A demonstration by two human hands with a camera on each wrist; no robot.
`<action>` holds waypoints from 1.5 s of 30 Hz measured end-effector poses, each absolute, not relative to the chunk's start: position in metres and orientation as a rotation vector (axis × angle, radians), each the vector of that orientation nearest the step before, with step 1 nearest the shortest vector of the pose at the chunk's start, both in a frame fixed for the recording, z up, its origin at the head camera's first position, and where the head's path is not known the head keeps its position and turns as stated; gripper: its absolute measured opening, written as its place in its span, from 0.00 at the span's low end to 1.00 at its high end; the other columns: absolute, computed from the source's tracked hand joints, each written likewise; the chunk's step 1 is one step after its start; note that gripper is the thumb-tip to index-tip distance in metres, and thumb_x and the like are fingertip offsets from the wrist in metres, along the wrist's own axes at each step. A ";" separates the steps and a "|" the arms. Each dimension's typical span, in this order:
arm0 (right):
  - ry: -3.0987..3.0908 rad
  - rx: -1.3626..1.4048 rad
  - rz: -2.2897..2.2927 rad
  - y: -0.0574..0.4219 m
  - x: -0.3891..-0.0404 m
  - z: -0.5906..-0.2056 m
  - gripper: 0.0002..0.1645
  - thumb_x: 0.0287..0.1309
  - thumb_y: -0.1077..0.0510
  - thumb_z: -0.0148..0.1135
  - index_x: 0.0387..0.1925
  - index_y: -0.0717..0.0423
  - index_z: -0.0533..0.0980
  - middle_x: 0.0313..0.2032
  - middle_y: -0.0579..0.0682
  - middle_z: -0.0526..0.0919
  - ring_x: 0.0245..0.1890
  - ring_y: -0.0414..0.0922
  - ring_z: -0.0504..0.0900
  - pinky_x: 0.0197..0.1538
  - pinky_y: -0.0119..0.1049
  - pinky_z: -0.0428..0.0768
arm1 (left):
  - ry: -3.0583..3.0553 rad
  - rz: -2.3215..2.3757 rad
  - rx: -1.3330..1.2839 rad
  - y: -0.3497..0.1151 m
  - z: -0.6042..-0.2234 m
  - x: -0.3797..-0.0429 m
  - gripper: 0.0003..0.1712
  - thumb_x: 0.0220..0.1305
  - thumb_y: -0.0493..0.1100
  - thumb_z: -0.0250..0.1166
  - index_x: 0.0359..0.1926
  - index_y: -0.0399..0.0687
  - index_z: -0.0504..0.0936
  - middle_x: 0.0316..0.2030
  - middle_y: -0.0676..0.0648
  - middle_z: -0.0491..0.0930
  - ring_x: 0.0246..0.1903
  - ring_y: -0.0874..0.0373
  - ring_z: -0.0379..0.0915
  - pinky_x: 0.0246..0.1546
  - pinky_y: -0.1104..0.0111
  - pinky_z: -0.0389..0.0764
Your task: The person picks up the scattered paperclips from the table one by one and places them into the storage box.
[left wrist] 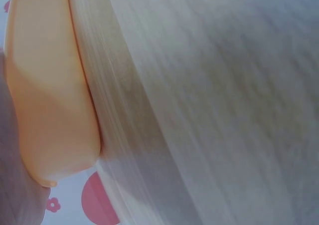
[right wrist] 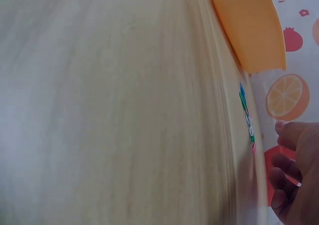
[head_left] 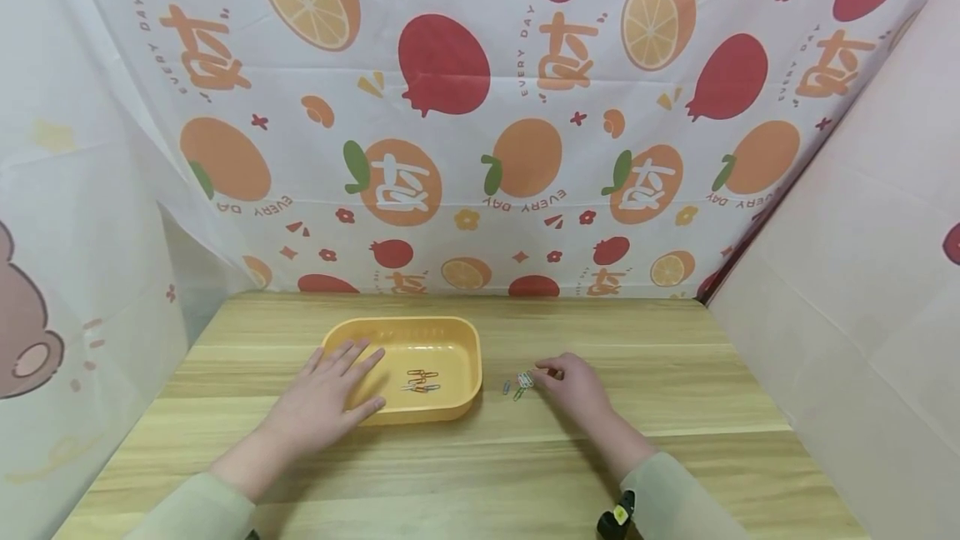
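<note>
A yellow plastic tray (head_left: 427, 416) holds a small group of orange and pale paper clips (head_left: 420, 388). Across the tray's left side lies my left hand (head_left: 322, 398), its fingers spread and fairly straight. To the right of the tray, several coloured paper clips (head_left: 524, 382) lie in a loose cluster on the table. Right beside that cluster is my right hand (head_left: 576, 390), fingers loosely bent. In the right wrist view this hand (right wrist: 304, 170) hovers apart from the row of clips (right wrist: 249, 120), with no clip visible between its fingertips.
The wood-grain table (head_left: 480, 482) ends at a fruit-printed cloth (head_left: 442, 65) at the back. Pale cloth panels (head_left: 862, 232) rise along both sides. A black device with a yellow mark (head_left: 618, 515) shows at the right sleeve.
</note>
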State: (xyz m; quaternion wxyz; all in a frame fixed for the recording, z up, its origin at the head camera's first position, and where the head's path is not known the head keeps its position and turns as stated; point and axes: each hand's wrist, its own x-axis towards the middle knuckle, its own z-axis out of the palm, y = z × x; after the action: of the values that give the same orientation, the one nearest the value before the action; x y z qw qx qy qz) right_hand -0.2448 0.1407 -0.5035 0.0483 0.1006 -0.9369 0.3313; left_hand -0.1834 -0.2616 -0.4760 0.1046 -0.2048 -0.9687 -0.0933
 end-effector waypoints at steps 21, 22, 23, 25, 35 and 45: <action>-2.996 0.255 0.845 0.140 -0.256 -0.506 0.08 0.60 0.49 0.70 0.37 0.46 0.88 0.39 0.43 0.87 0.42 0.44 0.84 0.47 0.45 0.82 | -2.847 -0.265 -0.604 -0.262 -0.477 -0.185 0.43 0.67 0.72 0.52 0.75 0.55 0.63 0.74 0.41 0.57 0.73 0.39 0.50 0.71 0.39 0.46; -2.998 0.260 0.838 0.140 -0.257 -0.507 0.08 0.59 0.49 0.70 0.37 0.46 0.88 0.38 0.43 0.87 0.41 0.43 0.84 0.46 0.45 0.82 | -2.847 -0.264 -0.604 -0.262 -0.477 -0.185 0.43 0.67 0.72 0.52 0.75 0.55 0.63 0.74 0.41 0.57 0.73 0.39 0.50 0.71 0.39 0.46; -2.999 0.260 0.835 0.140 -0.257 -0.507 0.07 0.59 0.49 0.70 0.36 0.46 0.88 0.38 0.43 0.87 0.41 0.43 0.84 0.46 0.44 0.82 | -2.845 -0.265 -0.605 -0.262 -0.476 -0.185 0.43 0.67 0.71 0.53 0.75 0.55 0.63 0.74 0.41 0.57 0.73 0.39 0.50 0.71 0.39 0.46; -3.003 0.259 0.824 0.140 -0.258 -0.508 0.07 0.60 0.49 0.70 0.35 0.45 0.88 0.37 0.42 0.87 0.40 0.43 0.84 0.45 0.44 0.82 | -2.846 -0.263 -0.605 -0.262 -0.476 -0.185 0.43 0.67 0.70 0.54 0.75 0.55 0.63 0.74 0.41 0.57 0.73 0.39 0.50 0.71 0.40 0.45; -3.007 0.267 0.804 0.137 -0.259 -0.503 0.07 0.59 0.49 0.70 0.33 0.46 0.87 0.34 0.41 0.87 0.38 0.42 0.83 0.44 0.44 0.82 | -2.850 -0.276 -0.602 -0.263 -0.475 -0.184 0.43 0.67 0.71 0.54 0.74 0.54 0.64 0.74 0.41 0.57 0.73 0.39 0.50 0.71 0.39 0.46; -3.023 0.226 0.812 0.134 -0.262 -0.502 0.06 0.59 0.49 0.70 0.31 0.45 0.87 0.34 0.41 0.87 0.37 0.42 0.82 0.43 0.44 0.81 | -2.850 -0.264 -0.603 -0.263 -0.476 -0.185 0.43 0.67 0.71 0.54 0.75 0.55 0.63 0.74 0.41 0.57 0.73 0.39 0.50 0.71 0.39 0.46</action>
State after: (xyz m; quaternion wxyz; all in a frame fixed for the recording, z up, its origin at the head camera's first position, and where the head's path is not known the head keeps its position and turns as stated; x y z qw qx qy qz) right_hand -0.2623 0.1336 -0.5025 0.0015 0.0721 -0.9633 0.2587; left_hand -0.1851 -0.2632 -0.4764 0.1082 -0.2048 -0.9687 -0.0896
